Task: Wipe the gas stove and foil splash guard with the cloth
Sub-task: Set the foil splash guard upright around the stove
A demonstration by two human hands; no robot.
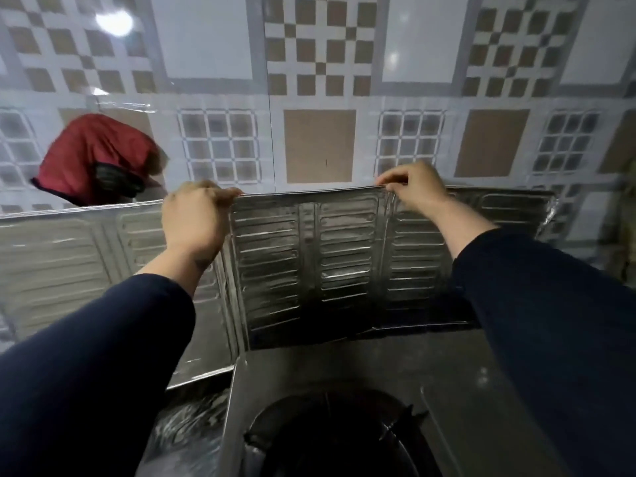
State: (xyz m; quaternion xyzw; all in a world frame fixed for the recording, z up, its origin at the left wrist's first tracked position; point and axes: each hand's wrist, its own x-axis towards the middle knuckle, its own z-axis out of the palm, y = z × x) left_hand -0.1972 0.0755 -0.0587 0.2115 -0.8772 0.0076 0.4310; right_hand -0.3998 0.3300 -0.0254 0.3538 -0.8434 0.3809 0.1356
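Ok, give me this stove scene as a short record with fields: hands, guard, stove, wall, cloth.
left hand: gripping top edge of the foil guard
right hand: pinching the same top edge
foil guard: upright behind the stove, folded in panels
stove: steel top, dark burner below
wall: patterned tiles
cloth: none in either hand
red object: behind guard, left; unclear what

This is a home kitchen. A shiny steel gas stove (pixel 344 380) with a round black burner (pixel 330 438) sits at the bottom. A silver ribbed foil splash guard (pixel 309 256) stands behind it, against the wall. The wall is covered with glossy tiles in white, grey and brown squares (pixel 320 63). A red cloth cover (pixel 96 156) sits on something at the left.
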